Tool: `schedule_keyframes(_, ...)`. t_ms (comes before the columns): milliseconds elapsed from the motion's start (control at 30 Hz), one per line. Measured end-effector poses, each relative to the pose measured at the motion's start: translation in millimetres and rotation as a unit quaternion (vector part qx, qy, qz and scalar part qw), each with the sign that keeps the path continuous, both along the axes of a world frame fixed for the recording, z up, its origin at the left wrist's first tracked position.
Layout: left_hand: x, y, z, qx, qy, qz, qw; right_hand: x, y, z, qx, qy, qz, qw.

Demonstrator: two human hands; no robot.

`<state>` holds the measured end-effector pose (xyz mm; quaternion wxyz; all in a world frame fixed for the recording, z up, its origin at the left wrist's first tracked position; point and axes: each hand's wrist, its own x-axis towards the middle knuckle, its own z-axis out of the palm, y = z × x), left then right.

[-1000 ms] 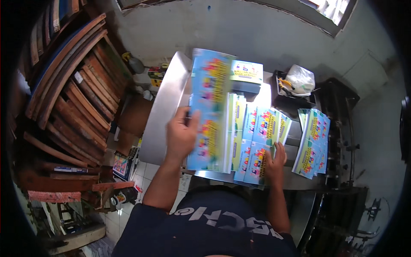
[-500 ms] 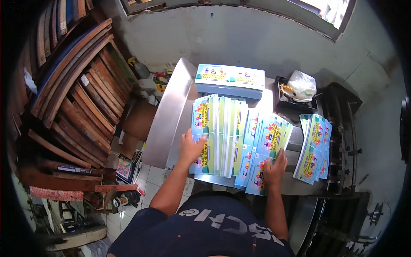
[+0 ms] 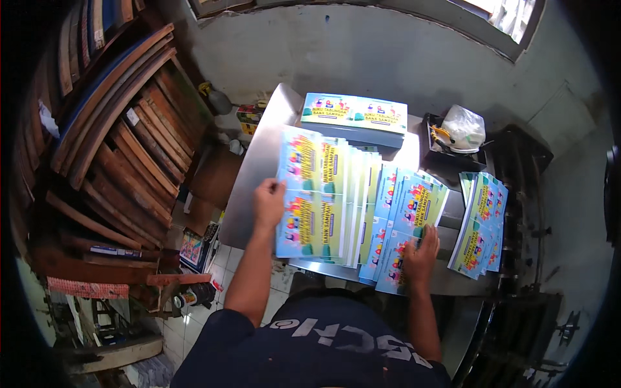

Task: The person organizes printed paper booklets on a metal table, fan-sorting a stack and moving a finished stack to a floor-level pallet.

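Colourful printed sheets (image 3: 336,207), blue, yellow and green with cartoon figures, lie fanned out across a metal table. At the fan's left end my left hand (image 3: 268,204) pinches the edge of one printed sheet (image 3: 299,200), which stands out past the others. My right hand (image 3: 422,257) rests on the right end of the fan, fingers stretched upward and thumb apart. Behind the fan sits a thick, neat stack of similar sheets (image 3: 354,111). A smaller, spread pile of sheets (image 3: 480,223) lies to the right of my right hand.
A black box (image 3: 446,155) at the back right holds a white plastic-wrapped bundle. Dark metal machinery with rods (image 3: 537,220) stands along the right. Many wooden frames (image 3: 123,142) fill a rack at left. A spray bottle (image 3: 217,98) is near the wall. The table's metal edge (image 3: 259,149) curves up at left.
My left hand has moved left, drawing the end sheet outward from the fan and uncovering more of the sheet beside it. My right hand stays on the fan's right end.
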<state>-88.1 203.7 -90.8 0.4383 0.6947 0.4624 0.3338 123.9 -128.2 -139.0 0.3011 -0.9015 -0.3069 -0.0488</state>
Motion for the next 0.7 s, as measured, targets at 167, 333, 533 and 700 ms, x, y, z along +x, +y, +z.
schedule_keyframes(167, -12, 12, 70, 0.132, 0.009, 0.040, 0.990, -1, 0, 1, 0.008, -0.008, -0.007, 1.000)
schedule_keyframes(333, 8, -4, 113, -0.045, -0.264, -0.040, 0.963, 1, -4, 11, 0.118, 0.083, -0.026, 0.989)
schedule_keyframes(533, 80, -117, 136, -0.149, -0.187, -0.250, 0.938, -14, 4, 77, 0.485, 0.465, 0.155, 0.724)
schedule_keyframes(700, 102, -164, 145, -0.123, -0.143, -0.338, 0.922, -25, 11, 73, 0.546, 0.630, 0.228, 0.503)
